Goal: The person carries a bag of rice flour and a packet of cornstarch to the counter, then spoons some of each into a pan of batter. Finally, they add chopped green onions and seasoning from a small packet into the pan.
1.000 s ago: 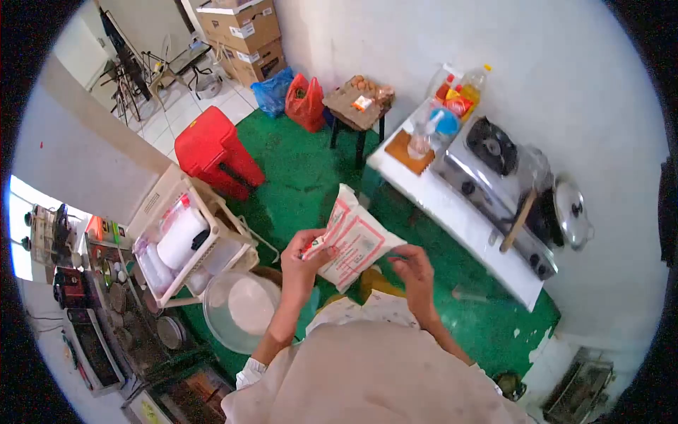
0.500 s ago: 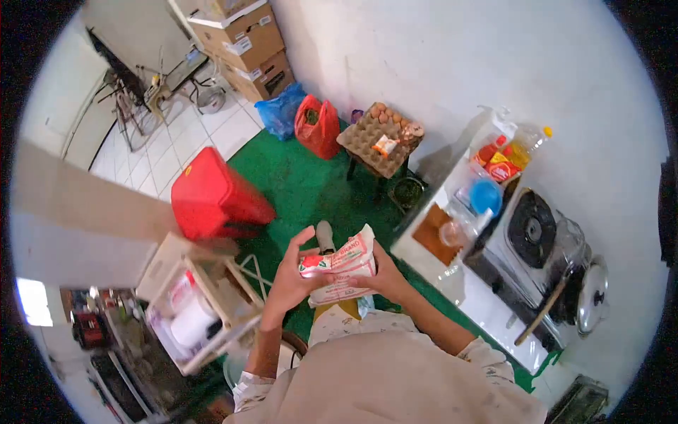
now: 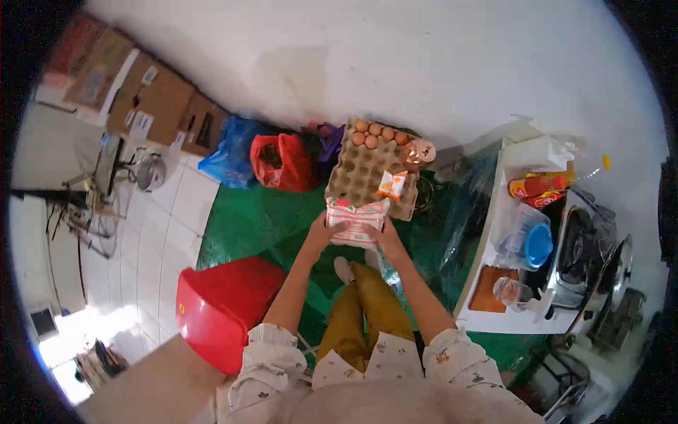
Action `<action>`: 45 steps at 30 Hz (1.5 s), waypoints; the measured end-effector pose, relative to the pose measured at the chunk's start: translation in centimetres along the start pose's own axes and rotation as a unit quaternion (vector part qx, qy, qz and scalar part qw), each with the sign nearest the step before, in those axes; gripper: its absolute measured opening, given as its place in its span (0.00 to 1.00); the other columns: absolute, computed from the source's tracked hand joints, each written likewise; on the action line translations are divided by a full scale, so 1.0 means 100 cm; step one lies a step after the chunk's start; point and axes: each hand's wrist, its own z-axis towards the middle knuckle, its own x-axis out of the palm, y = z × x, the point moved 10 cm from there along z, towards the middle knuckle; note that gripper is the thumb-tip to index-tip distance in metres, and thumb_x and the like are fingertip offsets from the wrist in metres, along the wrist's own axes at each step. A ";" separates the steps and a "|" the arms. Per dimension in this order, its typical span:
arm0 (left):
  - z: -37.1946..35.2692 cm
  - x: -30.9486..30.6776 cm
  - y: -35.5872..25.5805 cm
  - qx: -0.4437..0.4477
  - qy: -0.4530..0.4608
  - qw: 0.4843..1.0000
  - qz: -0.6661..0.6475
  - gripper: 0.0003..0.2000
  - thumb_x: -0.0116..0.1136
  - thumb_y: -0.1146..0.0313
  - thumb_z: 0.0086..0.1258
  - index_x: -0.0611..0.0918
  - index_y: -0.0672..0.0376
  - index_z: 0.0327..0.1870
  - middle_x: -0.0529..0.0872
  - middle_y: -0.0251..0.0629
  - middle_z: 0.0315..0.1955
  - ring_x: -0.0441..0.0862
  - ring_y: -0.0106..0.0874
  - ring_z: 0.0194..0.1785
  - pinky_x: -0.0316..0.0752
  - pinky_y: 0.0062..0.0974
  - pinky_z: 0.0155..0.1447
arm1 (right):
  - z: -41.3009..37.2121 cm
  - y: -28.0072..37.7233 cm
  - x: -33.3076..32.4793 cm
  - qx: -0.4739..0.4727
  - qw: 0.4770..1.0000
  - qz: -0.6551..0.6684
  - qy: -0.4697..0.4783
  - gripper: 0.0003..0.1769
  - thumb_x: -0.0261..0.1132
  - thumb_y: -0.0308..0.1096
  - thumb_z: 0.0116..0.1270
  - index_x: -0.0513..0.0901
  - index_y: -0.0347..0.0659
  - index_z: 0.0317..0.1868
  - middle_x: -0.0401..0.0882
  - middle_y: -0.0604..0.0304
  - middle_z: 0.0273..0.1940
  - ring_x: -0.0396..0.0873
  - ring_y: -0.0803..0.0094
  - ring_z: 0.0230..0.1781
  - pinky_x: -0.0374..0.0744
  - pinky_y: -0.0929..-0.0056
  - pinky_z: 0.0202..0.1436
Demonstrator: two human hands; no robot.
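Observation:
A white packet with red print [image 3: 357, 223] is held between my two hands. My left hand [image 3: 324, 232] grips its left side, and my right hand [image 3: 385, 234] grips its right side. Just beyond the packet lies a cardboard egg tray [image 3: 359, 167], its near edge close to the packet's top. Several brown eggs [image 3: 374, 134] sit at the tray's far end. On the tray's right part rests a small orange and white sachet [image 3: 392, 185], with a clear bag of shells or eggs [image 3: 418, 153] near it.
Red [image 3: 282, 164] and blue [image 3: 233, 152] plastic bags stand left of the tray. A red plastic stool or bin [image 3: 229, 304] is at lower left. To the right, a white counter [image 3: 480, 321] bears a blue cup [image 3: 538, 245], bottles and a stove [image 3: 575, 247]. Boxes [image 3: 152, 106] stand upper left.
The view has turned and come nearer to the egg tray. Both arms are stretched further forward, and the packet now lies level, close to the tray's near edge.

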 end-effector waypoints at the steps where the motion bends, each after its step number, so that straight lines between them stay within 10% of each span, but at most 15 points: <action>1: 0.019 -0.002 0.001 -0.008 0.013 1.000 0.003 0.25 0.70 0.64 0.56 0.75 0.62 0.53 0.82 0.35 0.43 0.78 0.25 0.44 0.73 0.26 0.50 | 0.016 -0.008 -0.011 0.039 0.994 -0.097 -0.020 0.26 0.61 0.38 0.67 0.64 0.40 0.61 0.73 0.60 0.50 0.74 0.73 0.46 0.74 0.69 0.47; 5: 0.082 -0.007 -0.003 -0.021 0.029 0.999 -0.004 0.26 0.71 0.66 0.53 0.75 0.62 0.53 0.82 0.35 0.44 0.79 0.26 0.45 0.73 0.26 0.51 | 0.065 0.006 -0.104 -0.100 0.930 -0.224 -0.273 0.24 0.63 0.40 0.65 0.70 0.37 0.57 0.77 0.59 0.44 0.76 0.71 0.40 0.74 0.70 0.45; 9: 0.136 -0.010 0.014 -0.013 0.045 0.998 0.043 0.27 0.71 0.67 0.53 0.75 0.61 0.55 0.82 0.35 0.45 0.79 0.26 0.46 0.73 0.26 0.52 | 0.128 -0.051 -0.166 -0.150 0.872 -0.334 -0.326 0.25 0.67 0.36 0.60 0.72 0.34 0.54 0.78 0.57 0.44 0.78 0.69 0.41 0.76 0.70 0.47; 15: 0.162 -0.001 0.011 -0.036 0.051 0.998 0.013 0.27 0.70 0.68 0.54 0.74 0.60 0.56 0.82 0.34 0.46 0.78 0.26 0.47 0.73 0.26 0.53 | 0.139 -0.014 -0.140 -0.098 0.846 -0.420 -0.313 0.37 0.76 0.38 0.44 0.72 0.33 0.54 0.76 0.46 0.48 0.75 0.52 0.47 0.73 0.60 0.54; 18: 0.158 0.003 0.010 -0.045 0.052 0.998 0.013 0.26 0.70 0.68 0.55 0.74 0.61 0.55 0.81 0.34 0.46 0.78 0.25 0.47 0.72 0.25 0.53 | 0.144 -0.048 -0.145 0.033 0.950 -0.160 -0.267 0.36 0.78 0.37 0.44 0.72 0.33 0.52 0.76 0.51 0.48 0.75 0.57 0.47 0.74 0.63 0.52; 26: 0.150 0.006 -0.001 0.011 0.000 0.998 0.067 0.24 0.71 0.65 0.54 0.77 0.62 0.51 0.83 0.35 0.42 0.79 0.25 0.44 0.73 0.24 0.50 | 0.124 -0.035 -0.155 -0.056 0.963 -0.034 -0.262 0.22 0.73 0.26 0.52 0.71 0.38 0.44 0.77 0.61 0.41 0.77 0.77 0.39 0.77 0.77 0.42; 31: 0.165 -0.004 -0.019 0.160 -0.011 0.925 0.344 0.28 0.71 0.63 0.53 0.75 0.66 0.54 0.83 0.41 0.41 0.79 0.28 0.43 0.74 0.28 0.48 | 0.089 -0.006 -0.164 -0.129 0.952 0.007 -0.278 0.24 0.71 0.24 0.53 0.69 0.39 0.48 0.76 0.62 0.42 0.77 0.76 0.41 0.79 0.76 0.41; 35: 0.168 -0.001 -0.028 0.110 -0.030 0.985 0.127 0.30 0.71 0.61 0.52 0.75 0.66 0.55 0.83 0.45 0.42 0.80 0.32 0.44 0.74 0.30 0.49 | 0.057 0.030 -0.149 -0.135 0.956 0.048 -0.256 0.27 0.72 0.22 0.51 0.69 0.38 0.50 0.76 0.61 0.43 0.76 0.76 0.42 0.77 0.75 0.48; 41: 0.187 -0.006 -0.010 0.096 -0.008 0.957 0.273 0.34 0.71 0.58 0.53 0.72 0.65 0.59 0.81 0.46 0.47 0.79 0.36 0.48 0.72 0.34 0.53 | 0.006 0.090 -0.126 -0.202 0.952 0.000 -0.232 0.30 0.74 0.21 0.47 0.70 0.38 0.50 0.77 0.58 0.46 0.76 0.72 0.48 0.73 0.72 0.56; 43: 0.168 -0.017 -0.036 0.129 -0.147 0.860 0.472 0.35 0.67 0.54 0.56 0.70 0.65 0.61 0.79 0.47 0.51 0.74 0.36 0.56 0.66 0.37 0.61 | -0.015 0.111 -0.115 -0.215 0.951 -0.003 -0.224 0.30 0.74 0.22 0.47 0.70 0.38 0.50 0.76 0.58 0.47 0.75 0.72 0.49 0.72 0.72 0.57; 45: 0.143 0.009 -0.064 0.194 -0.101 0.904 0.368 0.36 0.65 0.52 0.57 0.68 0.64 0.63 0.76 0.47 0.54 0.70 0.36 0.60 0.61 0.37 0.64 | -0.039 0.132 -0.106 -0.233 0.948 -0.007 -0.218 0.30 0.75 0.23 0.46 0.70 0.39 0.50 0.75 0.59 0.47 0.74 0.71 0.49 0.72 0.71 0.58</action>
